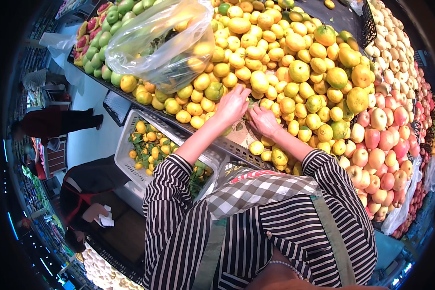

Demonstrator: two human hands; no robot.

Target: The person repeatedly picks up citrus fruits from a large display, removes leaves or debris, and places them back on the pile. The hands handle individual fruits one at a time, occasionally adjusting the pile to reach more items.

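Note:
Both of my hands reach into a large heap of yellow-green mandarins (pixel 259 81) on a display stand. My left hand (pixel 233 105) touches the fruit at the near side of the heap, its fingers bent. Close beside it, my right hand (pixel 264 119) has its fingertips low among the mandarins. Between the hands and my body shows a bare patch of the cardboard-coloured base (pixel 241 137) with some loose leaves. Whether either hand holds a fruit or a leaf cannot be told. A clear plastic bag (pixel 159 47) lies on the heap left of my hands.
A grey plastic crate (pixel 125 159) of leafy small oranges stands below the display's black edge (pixel 235 146). Green fruit (pixel 103 38) lies at the upper left, apples (pixel 380 145) at the right. One person (pixel 83 192) bends at the lower left; another person (pixel 54 121) stands farther off.

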